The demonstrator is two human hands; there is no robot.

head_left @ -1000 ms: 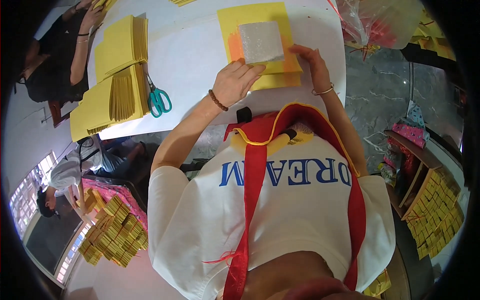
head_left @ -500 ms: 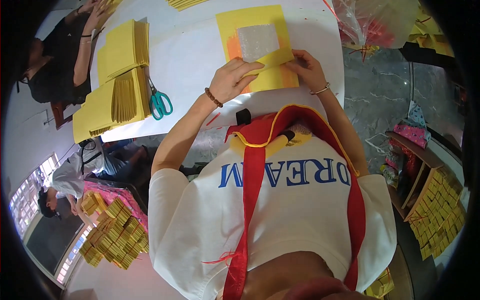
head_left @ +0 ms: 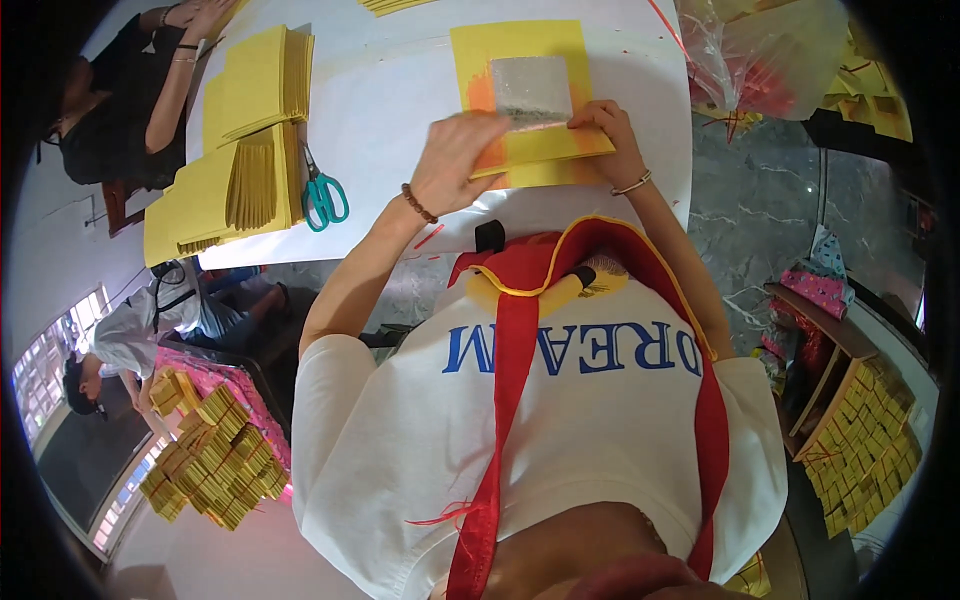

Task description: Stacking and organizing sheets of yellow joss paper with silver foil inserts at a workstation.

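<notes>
A yellow paper sheet (head_left: 520, 38) with orange patches and a silver-grey square (head_left: 530, 85) lies on the white table in front of me. Along its near side runs a folded yellow strip (head_left: 550, 148). My left hand (head_left: 450, 160) grips the left end of this strip, its fingertips smeared a little by motion. At the other end, the fingers of my right hand (head_left: 608, 132) are bent over the fold and press it near the lower right corner of the silver patch. The thumb of the right hand is mostly hidden.
Stacks of folded yellow paper (head_left: 262, 85) stand to the left, with teal-handled scissors (head_left: 322, 200) beside them. A clear plastic bag (head_left: 750, 60) is past the table's right edge. One person (head_left: 130, 110) sits at far left; another (head_left: 135, 335) works near bundled yellow paper (head_left: 215, 460).
The near edge of the yellow sheet has been rolled back toward me, baring more of the silver patch. My left hand has shifted slightly, and the right fingers have moved over the fold.
</notes>
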